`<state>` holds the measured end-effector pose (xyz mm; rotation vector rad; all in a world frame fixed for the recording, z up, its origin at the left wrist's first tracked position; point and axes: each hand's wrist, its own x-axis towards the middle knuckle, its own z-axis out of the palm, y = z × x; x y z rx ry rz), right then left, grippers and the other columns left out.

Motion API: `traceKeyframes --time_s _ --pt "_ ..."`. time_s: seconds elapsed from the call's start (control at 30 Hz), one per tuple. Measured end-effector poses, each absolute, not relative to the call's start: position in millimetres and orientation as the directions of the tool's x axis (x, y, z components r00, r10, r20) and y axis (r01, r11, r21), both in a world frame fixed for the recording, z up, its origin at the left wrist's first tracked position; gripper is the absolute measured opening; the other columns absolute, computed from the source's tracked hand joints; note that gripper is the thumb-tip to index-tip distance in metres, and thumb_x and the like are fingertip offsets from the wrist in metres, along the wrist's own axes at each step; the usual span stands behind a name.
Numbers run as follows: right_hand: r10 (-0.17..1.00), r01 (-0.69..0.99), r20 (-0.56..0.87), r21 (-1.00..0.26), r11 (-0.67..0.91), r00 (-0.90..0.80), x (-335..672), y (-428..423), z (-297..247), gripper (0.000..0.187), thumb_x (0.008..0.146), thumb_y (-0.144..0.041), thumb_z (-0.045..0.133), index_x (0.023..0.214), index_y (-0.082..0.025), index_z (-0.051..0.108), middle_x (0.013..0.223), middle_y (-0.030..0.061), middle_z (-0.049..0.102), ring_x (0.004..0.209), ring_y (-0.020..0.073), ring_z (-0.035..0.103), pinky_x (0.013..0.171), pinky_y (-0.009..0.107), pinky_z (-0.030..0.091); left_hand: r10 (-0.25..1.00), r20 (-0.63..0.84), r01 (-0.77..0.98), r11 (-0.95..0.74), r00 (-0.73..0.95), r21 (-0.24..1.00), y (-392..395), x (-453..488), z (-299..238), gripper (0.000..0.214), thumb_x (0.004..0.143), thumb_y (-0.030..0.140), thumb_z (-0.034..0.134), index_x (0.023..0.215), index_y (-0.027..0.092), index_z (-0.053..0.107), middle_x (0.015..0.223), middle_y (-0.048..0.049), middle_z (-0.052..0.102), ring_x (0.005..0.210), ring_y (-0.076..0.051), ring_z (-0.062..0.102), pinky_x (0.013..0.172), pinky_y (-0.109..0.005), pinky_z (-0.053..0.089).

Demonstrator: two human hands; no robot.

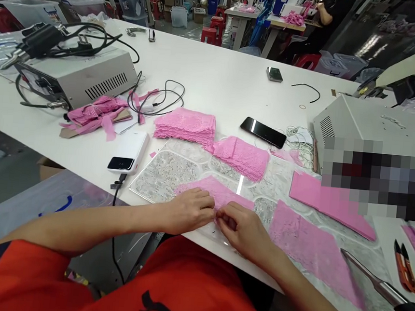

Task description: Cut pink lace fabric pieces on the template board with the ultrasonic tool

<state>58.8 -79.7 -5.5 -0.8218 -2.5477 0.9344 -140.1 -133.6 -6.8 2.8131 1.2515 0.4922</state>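
Observation:
A thin piece of pink lace fabric [222, 189] lies on the marble-patterned mat [172, 169] in front of me. My left hand [190, 212] is closed at its near edge, fingers curled and pinching. Right beside it, my right hand [242, 229] is closed too, thumb and fingertips pressed together at the same edge. The fingertips of both hands nearly meet and hide what lies between them. Beyond the hands sit two stacks of pink lace, a left stack [185, 124] and a right stack [242, 156]. Another lace sheet [311, 249] is spread out to the right.
Folded pink fabric [329, 202], a black-handled metal tool [374, 279] and orange snips [406, 269] lie at right. A phone [263, 132] is behind the stacks. A white power bank [129, 153] and grey metal box [84, 74] stand left. A co-worker [323, 20] sits far back.

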Motion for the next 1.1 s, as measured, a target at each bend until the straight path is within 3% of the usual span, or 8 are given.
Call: traceKeyframes --time_s 0.17,0.3,0.57,0.93,1.1 --pt "0.628 0.366 0.094 -0.741 0.562 -0.772 58.3 -76.7 -1.2 0.010 0.082 -0.014 0.056 0.078 -0.019 0.064 0.069 -0.0007 0.060 0.058 0.0090 0.049 0.055 0.022 0.039 0.644 0.369 0.690 -0.724 0.670 0.011 -137.6 -142.3 -7.3 0.026 0.099 0.014 0.037 0.085 0.016 0.059 0.079 -0.0045 0.061 0.071 -0.016 0.050 0.068 -0.031 0.040" --pt "0.626 0.315 0.132 -0.774 0.550 -0.768 58.4 -73.8 -0.8 0.013 0.082 -0.013 0.055 0.078 -0.019 0.066 0.071 0.0000 0.061 0.060 0.0088 0.050 0.057 0.021 0.040 0.567 0.451 0.643 -0.766 0.689 -0.020 -138.4 -146.4 -5.0 0.022 0.097 0.009 0.036 0.101 0.014 0.056 0.082 -0.0071 0.063 0.073 -0.017 0.053 0.068 -0.031 0.043" --pt "0.593 0.268 0.158 -0.780 0.565 -0.790 54.9 -70.4 -5.0 0.016 0.078 -0.009 0.057 0.082 -0.018 0.069 0.075 0.0005 0.063 0.064 0.0089 0.052 0.062 0.021 0.041 0.481 0.492 0.594 -0.799 0.725 -0.093 -135.5 -145.0 2.8 0.022 0.096 0.007 0.035 0.104 0.011 0.054 0.078 -0.0078 0.063 0.069 -0.018 0.056 0.066 -0.032 0.046" --pt "0.513 0.225 0.201 -0.725 0.650 -0.834 52.4 -65.7 -11.8 0.014 0.078 -0.008 0.056 0.079 -0.018 0.066 0.077 0.0011 0.063 0.065 0.0088 0.053 0.061 0.020 0.039 0.451 0.525 0.579 -0.809 0.722 -0.102 -134.4 -144.8 2.0 0.023 0.095 0.006 0.034 0.103 0.008 0.055 0.079 -0.0093 0.065 0.069 -0.018 0.057 0.064 -0.033 0.047" --pt "0.539 0.222 0.246 -0.718 0.660 -0.806 51.6 -67.5 -16.7 0.014 0.074 -0.006 0.058 0.075 -0.018 0.066 0.072 -0.0005 0.062 0.063 0.0081 0.052 0.060 0.019 0.039 0.443 0.543 0.576 -0.812 0.714 -0.094 -134.5 -145.7 -0.9 0.021 0.094 0.005 0.035 0.103 0.008 0.055 0.078 -0.0093 0.064 0.069 -0.019 0.057 0.064 -0.033 0.047"
